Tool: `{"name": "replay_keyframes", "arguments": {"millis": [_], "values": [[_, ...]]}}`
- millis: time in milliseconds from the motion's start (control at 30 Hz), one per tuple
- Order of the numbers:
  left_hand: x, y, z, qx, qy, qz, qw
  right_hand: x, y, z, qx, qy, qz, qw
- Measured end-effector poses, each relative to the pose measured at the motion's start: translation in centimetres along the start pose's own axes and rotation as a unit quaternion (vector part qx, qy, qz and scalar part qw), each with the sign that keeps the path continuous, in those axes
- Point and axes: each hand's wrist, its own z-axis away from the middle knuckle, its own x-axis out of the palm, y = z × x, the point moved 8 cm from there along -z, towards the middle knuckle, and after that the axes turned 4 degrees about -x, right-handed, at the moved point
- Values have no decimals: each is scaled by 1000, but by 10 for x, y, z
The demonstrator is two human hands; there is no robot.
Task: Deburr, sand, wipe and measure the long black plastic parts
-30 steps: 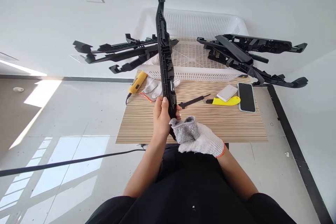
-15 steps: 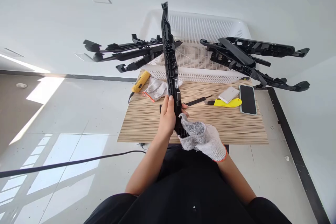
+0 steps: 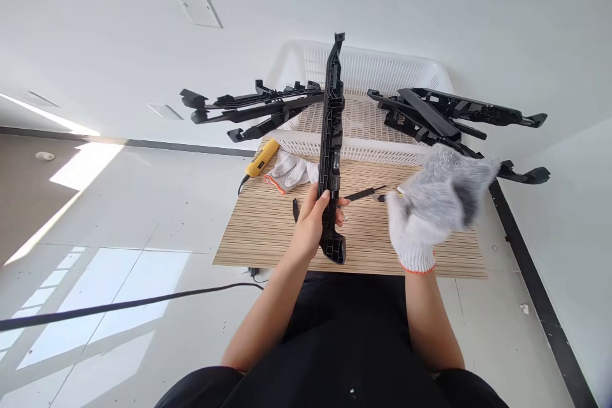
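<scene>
My bare left hand (image 3: 310,222) is closed round the lower part of a long black plastic trim piece (image 3: 331,127). The piece stands nearly upright before me, its ribbed inner side showing and its wider foot just below my hand. To the right, my right hand (image 3: 412,234) wears a white knit glove with an orange cuff. It grips a fuzzy grey cloth (image 3: 449,188), smeared by motion, over the table's right side and apart from the trim piece. Behind the cloth, the yellow cutter and the phone are mostly or wholly hidden.
A white plastic basket (image 3: 382,150) stands at the back of the striped table (image 3: 268,236). Similar black pieces (image 3: 258,108) lie across its left side, and more (image 3: 435,115) across its right. A yellow corded tool (image 3: 262,158), a spare glove (image 3: 291,172) and a black pen-like tool (image 3: 361,194) lie in front.
My right hand with the cloth has moved away from the trim piece's lower end, up and to the right. The trim piece in my left hand is slightly lower and further right.
</scene>
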Motion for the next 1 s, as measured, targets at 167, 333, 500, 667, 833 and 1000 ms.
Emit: {"name": "replay_keyframes", "arguments": {"millis": [167,333,500,667,833,1000], "values": [[-3,-3,1,-16,5,14,1000,37,-16,-4,-80,-182,146,969],[-11,-8,-1,-20,10,27,999,-13,-32,-4,-91,47,-41,994],[-3,-10,-2,-14,-15,61,998,-7,-29,14,-54,-11,-206,977],[12,-12,-2,25,-83,28,996,39,-44,44,-36,-183,-240,952],[4,-13,-4,70,-38,-37,996,64,-38,61,112,-227,-355,900],[-9,4,-2,120,-12,-198,973,73,-32,70,193,-240,-499,810]]}}
